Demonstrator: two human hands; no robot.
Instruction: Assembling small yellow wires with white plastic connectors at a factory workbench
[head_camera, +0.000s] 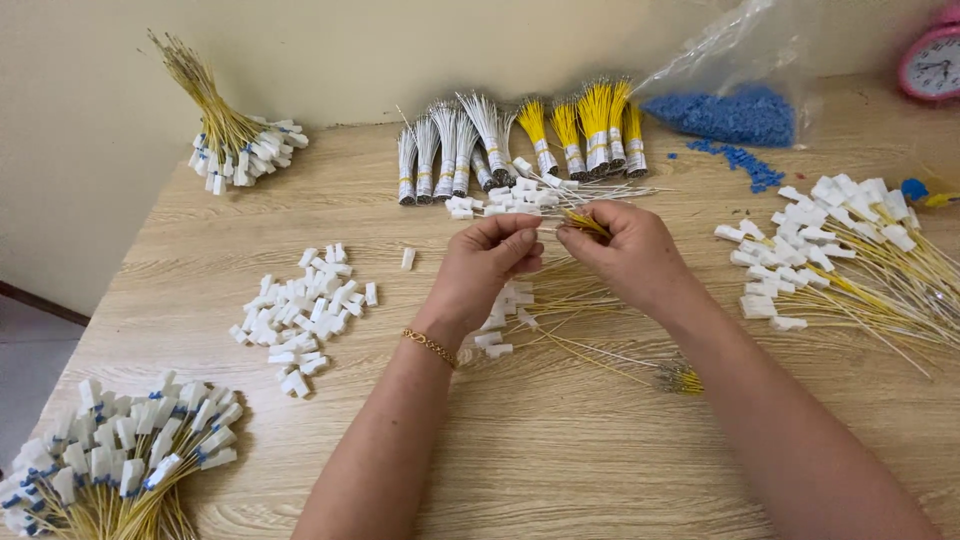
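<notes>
A: How are the two hands held?

B: The left hand (487, 257) is almost closed; its fingertips are pinched together on something small, too small to tell exactly. The right hand (628, 250) is also closed, and it grips a thin bunch of yellow wires (585, 222) between thumb and fingers. The two hands nearly touch at the fingertips.

A: Where do the wires lie relative to the hands?

B: The held wires stick out at about 10 o'clock from the right hand, toward the left fingertips. Under both hands, at 6 o'clock, more yellow wires with white connectors (505, 310) rest on the table (540, 450).

A: And around them?

B: At 12 o'clock from the hands stand taped wire bundles (520, 145). At 9 o'clock is a heap of loose white connectors (300, 310). At 3 o'clock lies a pile of finished wires (850, 250), and at 1 o'clock a bag of blue parts (730, 112).
</notes>
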